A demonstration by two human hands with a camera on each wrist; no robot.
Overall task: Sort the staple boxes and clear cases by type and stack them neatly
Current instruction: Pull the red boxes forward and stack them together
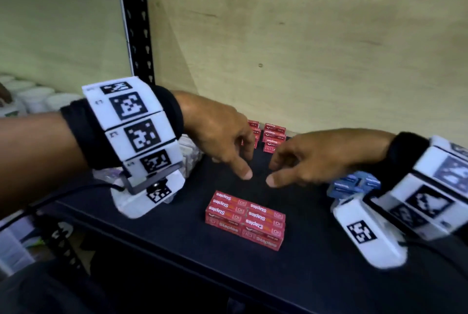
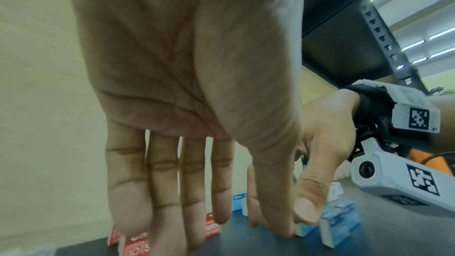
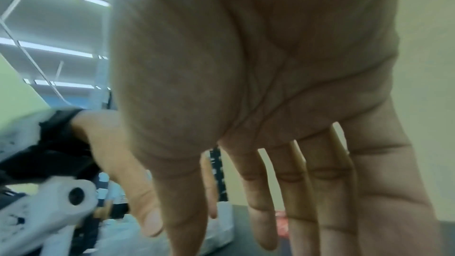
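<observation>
On the far left, white round plastic tubs (image 1: pixel 38 98) stood on another shelf, past a black metal post with holes (image 1: pixel 136 22). On the left of the dark shelf (image 1: pixel 329 275), a pile of clear plastic cases (image 1: pixel 190 154) sat mostly hidden behind the left wrist band.

The left hand (image 1: pixel 215 131) hung over the middle of the shelf, palm down. Its fingers (image 2: pixel 128 192) were straight and a little apart, and they held nothing. The thumb pointed down at the shelf.

Below the two hands, near the front, lay a flat block of red cardboard staple boxes (image 1: pixel 245 220). The boxes sat side by side and touching, with white writing on top. No hand touched them.

Far back by the pale wooden wall (image 1: pixel 304 47), a small stack of red staple boxes (image 1: pixel 273 136) stood partly behind the left hand.

The right hand (image 1: pixel 319 156) hung just beside the left hand, palm down too. Its fingers (image 3: pixel 329 192) were straight and loose, and they held nothing. The two thumbs were near each other but apart.

On the right, a pile of blue cardboard staple boxes (image 1: pixel 354 183) sat on the shelf, partly hidden under the right wrist.
</observation>
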